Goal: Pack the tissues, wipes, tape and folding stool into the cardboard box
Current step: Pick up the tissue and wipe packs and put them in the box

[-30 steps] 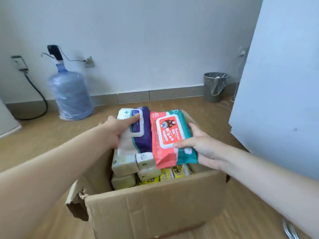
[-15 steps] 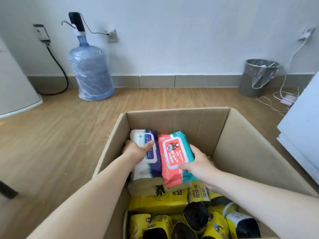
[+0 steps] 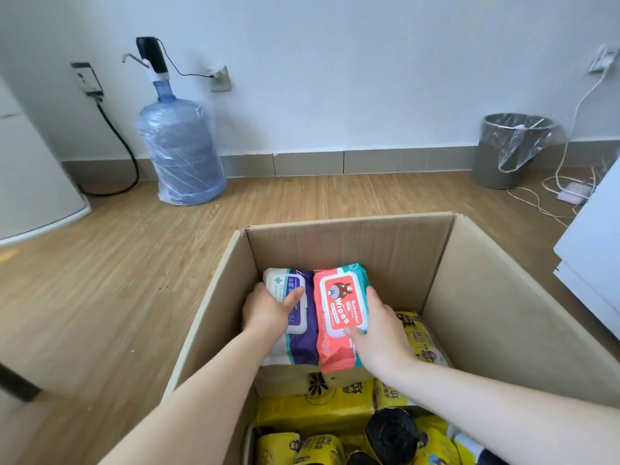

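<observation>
An open cardboard box [image 3: 496, 297] stands on the wooden floor below me. Inside its far left part, my left hand [image 3: 268, 312] grips a white and purple wipes pack [image 3: 302, 333], thumb on its lid. Right beside it, touching, my right hand [image 3: 379, 333] holds a red and teal wipes pack [image 3: 339, 307]. Both packs lie on pale tissue packs [image 3: 285, 380]. Yellow packs [image 3: 322, 407] and a black roll [image 3: 391, 437] fill the near part of the box. No tape or folding stool shows.
A blue water bottle with a pump [image 3: 181, 146] stands by the wall at the left. A grey bin with a plastic liner [image 3: 510, 149] is at the right, with cables [image 3: 550, 193] on the floor. A white panel [image 3: 593, 256] leans at the right edge.
Both hands have lowered the two wipes packs from above the box rim down inside, onto the tissue packs. My view has tilted down over the box.
</observation>
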